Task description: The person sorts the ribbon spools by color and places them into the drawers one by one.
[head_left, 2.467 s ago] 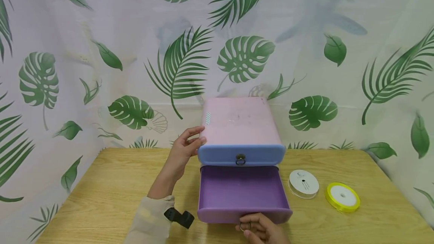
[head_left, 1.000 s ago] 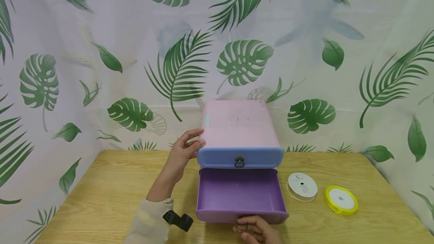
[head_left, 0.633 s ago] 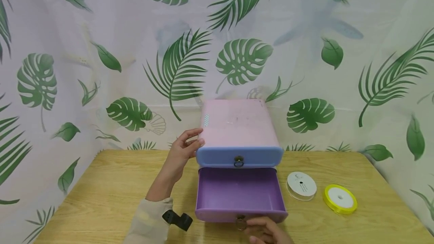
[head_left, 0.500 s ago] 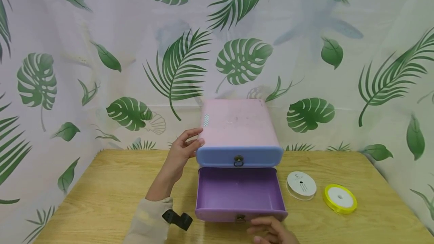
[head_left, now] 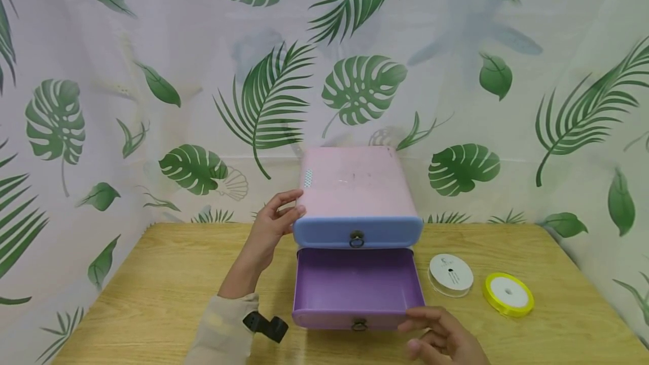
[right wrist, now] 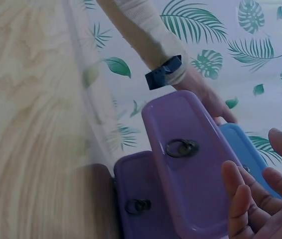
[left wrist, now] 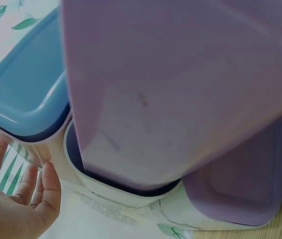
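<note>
A small chest of drawers (head_left: 355, 182) with a pink top stands on the table. Its blue top drawer (head_left: 321, 232) is in, while the purple middle drawer (head_left: 324, 320) is pulled out and bare inside. From that drawer's front hangs a metal ring handle (head_left: 359, 325). My left hand (head_left: 266, 232) rests its fingers and thumb against the chest's left side. Near the purple drawer's front right corner is my right hand (head_left: 443, 337), fingers loosely bent and holding nothing; I cannot tell whether a fingertip touches the drawer. The right wrist view shows a lower purple drawer (right wrist: 143, 181), pushed in.
To the chest's right lie a white ribbon spool (head_left: 451, 274) and a yellow ribbon spool (head_left: 509, 295). A leaf-printed curtain (head_left: 355, 32) hangs behind the wooden table (head_left: 177, 275). A black strap device (head_left: 266, 326) is on my left wrist.
My right hand has let go of the ring handle, which dropped against the drawer front, and has moved right to the drawer's corner. The left hand and the pulled-out drawer have stayed put.
</note>
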Demonstrator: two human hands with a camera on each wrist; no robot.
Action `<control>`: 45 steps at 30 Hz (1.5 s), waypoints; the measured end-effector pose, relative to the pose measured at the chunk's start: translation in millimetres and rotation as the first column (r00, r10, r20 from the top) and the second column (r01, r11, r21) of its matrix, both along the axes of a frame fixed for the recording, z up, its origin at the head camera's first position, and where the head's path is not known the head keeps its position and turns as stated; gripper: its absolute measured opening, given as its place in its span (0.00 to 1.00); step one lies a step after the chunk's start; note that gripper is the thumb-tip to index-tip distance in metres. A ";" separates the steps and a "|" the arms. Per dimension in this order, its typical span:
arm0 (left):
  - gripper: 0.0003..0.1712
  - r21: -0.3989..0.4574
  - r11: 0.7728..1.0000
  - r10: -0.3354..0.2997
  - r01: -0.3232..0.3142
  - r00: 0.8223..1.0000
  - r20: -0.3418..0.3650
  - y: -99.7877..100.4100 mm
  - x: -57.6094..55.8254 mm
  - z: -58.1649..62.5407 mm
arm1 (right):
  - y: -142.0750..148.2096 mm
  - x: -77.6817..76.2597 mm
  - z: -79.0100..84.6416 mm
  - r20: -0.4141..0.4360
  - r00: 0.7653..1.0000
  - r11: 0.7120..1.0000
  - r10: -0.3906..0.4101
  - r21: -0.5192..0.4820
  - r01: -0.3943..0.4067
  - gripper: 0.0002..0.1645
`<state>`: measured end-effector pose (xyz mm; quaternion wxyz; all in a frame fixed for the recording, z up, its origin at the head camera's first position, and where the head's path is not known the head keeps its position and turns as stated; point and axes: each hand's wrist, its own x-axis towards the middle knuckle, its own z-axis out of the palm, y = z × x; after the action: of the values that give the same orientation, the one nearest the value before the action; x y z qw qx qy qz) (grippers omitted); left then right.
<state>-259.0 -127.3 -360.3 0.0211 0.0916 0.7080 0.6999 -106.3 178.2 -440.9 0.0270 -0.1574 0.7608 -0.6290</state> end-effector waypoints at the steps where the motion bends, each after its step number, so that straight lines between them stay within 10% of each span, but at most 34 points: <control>1: 0.25 0.000 1.000 -0.001 0.001 1.000 0.000 0.1 0.0 0.3 | 2.3 0.1 1.7 -0.022 1.000 1.000 -0.015 0.009 0.015 0.23; 10: 0.25 0.003 1.000 -0.005 0.005 1.000 0.001 -0.2 0.3 0.3 | 26.4 -3.6 14.7 -0.200 0.971 0.990 -0.133 0.015 0.138 0.30; 22: 0.25 -0.005 1.000 -0.003 0.003 1.000 0.001 -1.2 0.8 -0.6 | 58.6 -11.0 26.7 -0.159 0.929 0.934 -0.333 0.080 0.348 0.23; 33: 0.25 -0.002 1.000 0.002 -0.002 1.000 -0.005 -0.4 -0.4 -0.9 | 91.0 -29.5 19.6 -0.298 0.876 0.834 -0.380 0.299 0.464 0.23; 45: 0.25 -0.005 1.000 0.001 -0.001 1.000 -0.010 0.1 -0.6 -0.6 | 122.5 -45.5 11.1 -0.199 0.869 0.755 -0.453 0.433 0.493 0.29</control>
<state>-259.7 -127.2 -360.9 0.0174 0.0945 0.7099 0.6978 -151.8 300.7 -429.8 -0.1268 0.0257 0.9053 -0.4046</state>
